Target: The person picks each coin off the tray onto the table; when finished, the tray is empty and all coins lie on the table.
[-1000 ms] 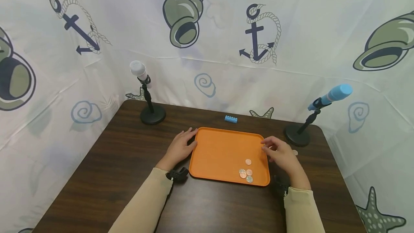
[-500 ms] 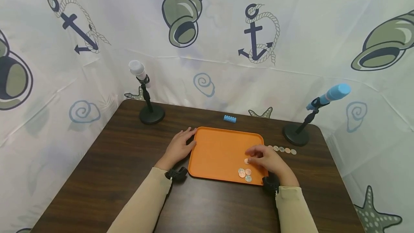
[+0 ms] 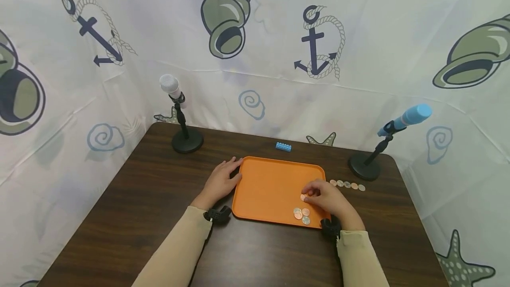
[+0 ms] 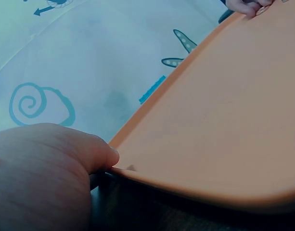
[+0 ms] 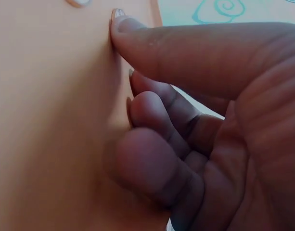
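In the head view an orange tray [image 3: 271, 180] lies on the table. My left hand [image 3: 219, 183] rests at its left side, fingers extended. The left wrist view has a digit of that hand [image 4: 65, 163] touching the tray's rim. Over the right part of the tray, my right hand [image 3: 324, 196] has its fingers bent down around a coin [image 3: 303, 197]. The right wrist view puts the thumb tip against this coin [image 5: 118, 13], with the other fingers curled close to the tray. Several more coins [image 3: 305, 212] lie near the tray's front right corner, some overlapping.
A row of several coins [image 3: 347, 184] lies on the table right of the tray. Behind the tray sits a blue toy brick [image 3: 283, 146]. A white microphone [image 3: 170, 84] on a stand is at the back left, a blue one [image 3: 416, 114] at the back right.
My right hand has moved left from the tray's right edge to the coin on the tray, uncovering the row of coins on the table. My left hand has stayed put.
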The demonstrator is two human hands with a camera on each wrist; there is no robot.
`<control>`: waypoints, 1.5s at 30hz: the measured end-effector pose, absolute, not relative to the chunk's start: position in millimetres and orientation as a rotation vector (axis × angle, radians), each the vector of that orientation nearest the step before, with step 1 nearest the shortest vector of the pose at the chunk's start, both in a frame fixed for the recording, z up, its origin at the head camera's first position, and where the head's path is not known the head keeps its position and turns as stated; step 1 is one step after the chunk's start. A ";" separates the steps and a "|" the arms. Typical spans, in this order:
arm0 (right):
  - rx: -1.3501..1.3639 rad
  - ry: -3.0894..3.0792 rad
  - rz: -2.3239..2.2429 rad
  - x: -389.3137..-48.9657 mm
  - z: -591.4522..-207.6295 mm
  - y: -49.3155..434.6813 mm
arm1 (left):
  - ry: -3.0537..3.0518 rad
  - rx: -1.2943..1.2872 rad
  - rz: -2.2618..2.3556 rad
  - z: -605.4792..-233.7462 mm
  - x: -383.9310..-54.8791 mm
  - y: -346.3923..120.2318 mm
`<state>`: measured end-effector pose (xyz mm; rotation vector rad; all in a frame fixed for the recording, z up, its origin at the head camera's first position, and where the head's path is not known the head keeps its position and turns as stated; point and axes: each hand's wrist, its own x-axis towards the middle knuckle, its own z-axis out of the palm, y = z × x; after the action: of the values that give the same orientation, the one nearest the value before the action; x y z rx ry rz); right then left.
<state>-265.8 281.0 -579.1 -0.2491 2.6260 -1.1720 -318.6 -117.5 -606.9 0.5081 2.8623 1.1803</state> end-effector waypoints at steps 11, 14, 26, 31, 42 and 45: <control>-0.201 2.357 -1.625 -262.2 -588.9 310.2 | 2.859 0.493 1.163 -608.2 -316.5 -118.2; -0.209 2.221 -1.899 -259.8 -595.0 323.2 | 2.859 0.510 1.179 -607.2 -317.1 -118.4; 0.261 2.379 -2.349 -243.4 -602.7 333.2 | 2.864 0.516 1.159 -606.2 -319.7 -118.5; 0.374 2.637 -2.150 -236.4 -606.3 333.1 | 2.859 0.515 1.170 -606.4 -319.7 -118.4; 0.453 2.787 -1.766 -236.1 -604.4 333.9 | 2.852 0.493 1.179 -607.0 -319.2 -117.0; 0.424 2.843 -1.670 -235.7 -604.4 335.9 | 2.851 0.496 1.186 -606.7 -319.3 -116.1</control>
<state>-235.7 335.9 -604.4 0.4243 2.8426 -1.6698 -319.3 -116.1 -606.7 0.4963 2.8507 1.1857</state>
